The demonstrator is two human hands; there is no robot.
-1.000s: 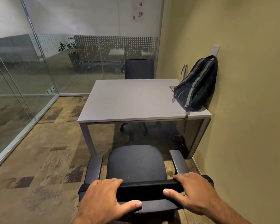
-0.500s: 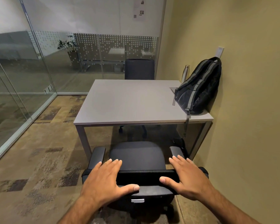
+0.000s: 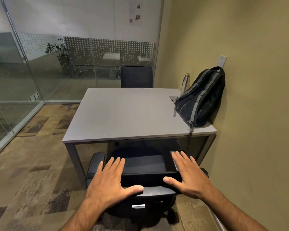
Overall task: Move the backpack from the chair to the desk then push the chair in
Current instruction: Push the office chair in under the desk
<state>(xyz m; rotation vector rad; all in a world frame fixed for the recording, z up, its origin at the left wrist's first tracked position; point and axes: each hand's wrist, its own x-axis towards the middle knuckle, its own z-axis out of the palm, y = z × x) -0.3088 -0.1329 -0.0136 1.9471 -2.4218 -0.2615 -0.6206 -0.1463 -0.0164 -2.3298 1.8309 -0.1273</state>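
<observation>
A black backpack [image 3: 201,99] with grey stripes stands on the grey desk [image 3: 123,117] at its right rear, leaning against the wall. The black office chair [image 3: 143,165] is partly under the desk's near edge, its seat front hidden below the top. My left hand [image 3: 110,182] lies flat on the left of the chair's backrest top, fingers spread, thumb along the rear. My right hand [image 3: 188,175] rests flat on the right side of the backrest, fingers straight and apart.
A steel bottle [image 3: 185,82] stands behind the backpack. A second chair [image 3: 136,76] is at the desk's far side. Glass walls run along the left and back; a yellow wall [image 3: 257,114] is close on the right. Patterned carpet lies open to the left.
The chair has rolled forward under the desk. Both hands have gone from gripping the backrest to lying flat on it with fingers spread.
</observation>
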